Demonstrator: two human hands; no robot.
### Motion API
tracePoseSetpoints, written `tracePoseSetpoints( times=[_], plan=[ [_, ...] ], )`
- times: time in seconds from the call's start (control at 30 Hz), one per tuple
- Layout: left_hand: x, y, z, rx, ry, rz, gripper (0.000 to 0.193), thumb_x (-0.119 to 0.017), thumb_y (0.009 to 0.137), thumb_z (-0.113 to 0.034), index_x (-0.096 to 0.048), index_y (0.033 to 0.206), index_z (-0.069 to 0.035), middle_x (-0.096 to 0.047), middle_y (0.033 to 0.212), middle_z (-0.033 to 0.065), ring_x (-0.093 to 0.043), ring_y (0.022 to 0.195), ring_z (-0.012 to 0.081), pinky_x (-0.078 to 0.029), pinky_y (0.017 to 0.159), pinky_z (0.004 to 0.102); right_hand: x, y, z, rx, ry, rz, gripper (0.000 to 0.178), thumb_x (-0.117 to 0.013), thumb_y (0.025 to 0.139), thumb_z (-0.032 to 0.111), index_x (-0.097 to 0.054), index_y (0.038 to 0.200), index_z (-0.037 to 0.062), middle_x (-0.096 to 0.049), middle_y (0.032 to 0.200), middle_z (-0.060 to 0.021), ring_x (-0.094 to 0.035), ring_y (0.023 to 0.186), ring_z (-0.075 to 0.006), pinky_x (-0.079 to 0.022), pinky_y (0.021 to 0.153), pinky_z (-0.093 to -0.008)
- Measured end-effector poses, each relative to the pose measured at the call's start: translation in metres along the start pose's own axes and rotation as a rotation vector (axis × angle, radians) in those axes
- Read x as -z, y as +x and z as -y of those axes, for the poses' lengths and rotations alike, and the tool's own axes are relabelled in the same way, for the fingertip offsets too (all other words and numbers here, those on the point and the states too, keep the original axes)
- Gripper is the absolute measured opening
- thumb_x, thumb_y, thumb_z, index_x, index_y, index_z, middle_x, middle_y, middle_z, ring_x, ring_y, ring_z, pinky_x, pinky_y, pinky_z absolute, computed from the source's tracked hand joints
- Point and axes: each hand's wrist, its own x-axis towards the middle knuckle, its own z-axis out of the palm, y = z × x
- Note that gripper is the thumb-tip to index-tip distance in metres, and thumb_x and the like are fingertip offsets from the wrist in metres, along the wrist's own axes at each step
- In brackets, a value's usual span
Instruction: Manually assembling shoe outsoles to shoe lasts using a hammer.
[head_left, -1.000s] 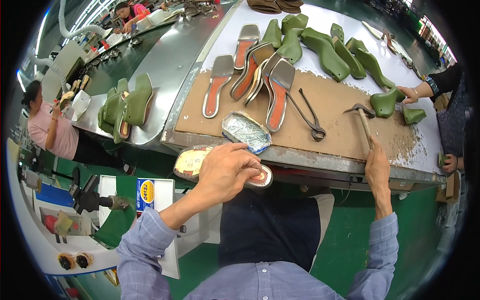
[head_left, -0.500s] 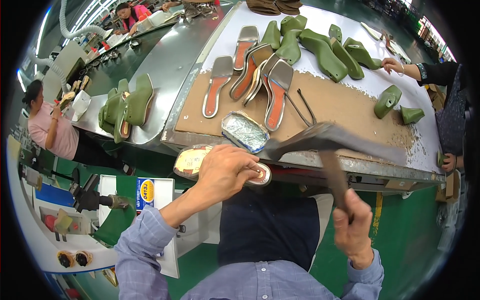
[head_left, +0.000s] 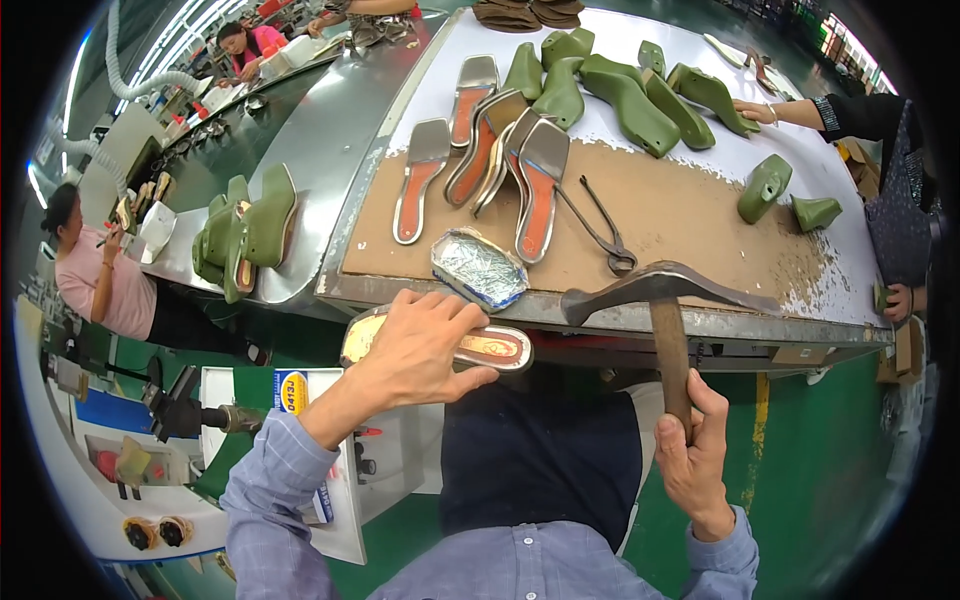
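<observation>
My right hand (head_left: pixel 696 455) is wrapped round the wooden handle of a hammer (head_left: pixel 672 350). The hammer's long, curved, dark metal head is raised beside the table edge. My left hand (head_left: pixel 420 345) lies across a shoe last with an insole on its bottom (head_left: pixel 495 347), its fingers over the far side and the thumb on the near side. The last is held sole up, just off the table's front edge; my hand hides its middle. Right above it on the table stands a small tub of nails (head_left: pixel 482 268). Metal pincers (head_left: pixel 612 240) lie to the tub's right.
Orange and grey insoles (head_left: pixel 540 190) lie behind the tub. Green lasts (head_left: pixel 630 105) are piled at the back, more (head_left: pixel 265 220) on the metal table at left. A co-worker's hand (head_left: pixel 757 111) touches a last at right. A white stand (head_left: pixel 330 520) is at lower left.
The hammer, blurred by motion before, is now sharp. My left fingers have moved from a pinch near the insole's narrow end to lying over the last. A co-worker's hand has shifted left.
</observation>
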Motion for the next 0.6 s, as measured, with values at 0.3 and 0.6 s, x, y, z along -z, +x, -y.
tracePoseSetpoints(
  times=[0.3, 0.6],
  plan=[
    [0.0, 0.0, -0.005, 0.078, 0.039, 0.036, 0.049, -0.071, 0.073, -0.046, -0.055, 0.096, -0.005, -0.06, 0.084, 0.0092, -0.059, 0.083, 0.0254, -0.036, 0.074, 0.0383, 0.002, 0.023, 0.036, 0.321, -0.219, -0.172, 0.042, -0.051, 0.097, 0.016, -0.039, 0.136, 0.0068, -0.056, 0.089, -0.0091, -0.05, 0.059, -0.0102, -0.04, 0.047, -0.0221],
    [-0.008, -0.004, -0.004, 0.097, -0.002, -0.007, 0.05, -0.072, 0.072, -0.045, -0.055, 0.095, -0.004, -0.062, 0.086, 0.0098, -0.06, 0.084, 0.0271, -0.037, 0.072, 0.0399, -0.019, 0.047, 0.039, 0.236, -0.313, 0.12, 0.046, -0.066, 0.083, 0.003, -0.052, 0.127, 0.01, -0.063, 0.082, -0.017, -0.061, 0.064, -0.0327, -0.05, 0.056, -0.0354]
  ],
)
